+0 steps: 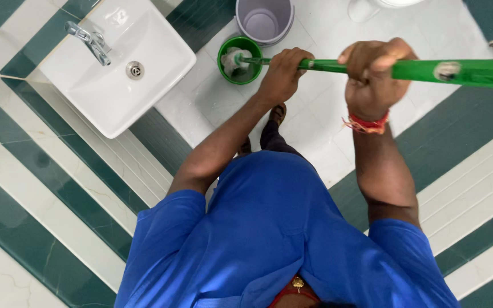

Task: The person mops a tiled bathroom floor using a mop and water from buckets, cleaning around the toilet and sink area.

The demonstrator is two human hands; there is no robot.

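I see both hands wrapped around a green mop handle (pixel 417 70) that runs across the top of my view from 3 o'clock toward 11 o'clock: the left hand (pixel 282 73) has its fingers closed on the thin lower part, the right hand (pixel 372 71) is fisted around the thicker part. The white mop head (pixel 235 60) sits inside a small green bucket (pixel 241 60) on the white floor, with a grey bin (pixel 265 20) just beside it at 12 o'clock and a white washbasin (pixel 115 63) with a chrome tap (pixel 89 41) at 10 o'clock.
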